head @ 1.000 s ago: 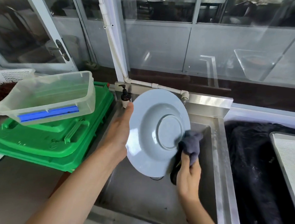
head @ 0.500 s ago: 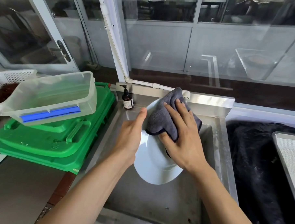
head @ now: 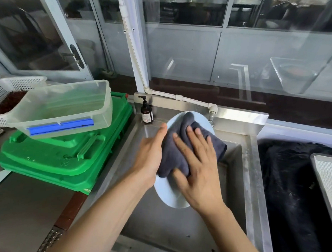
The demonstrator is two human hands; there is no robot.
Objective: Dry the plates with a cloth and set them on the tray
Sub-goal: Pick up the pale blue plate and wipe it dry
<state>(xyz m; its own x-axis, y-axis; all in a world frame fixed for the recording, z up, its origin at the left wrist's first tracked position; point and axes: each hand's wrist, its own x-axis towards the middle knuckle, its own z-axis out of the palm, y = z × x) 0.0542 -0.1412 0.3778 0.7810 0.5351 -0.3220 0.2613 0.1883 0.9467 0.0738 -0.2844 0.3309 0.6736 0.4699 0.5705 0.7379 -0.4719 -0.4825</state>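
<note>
Pale blue and glazed, the plate was held on edge over the steel sink. It looked stiff, breakable, probably slippery where wet. The left hand steadied its rim at nine o'clock with nearly straight fingers. The right hand, fingers spread flat, pressed the soft grey cloth on its face. I judged the rim the safest place to hold, at two opposite sides. The tray lay at three o'clock, well apart.
</note>
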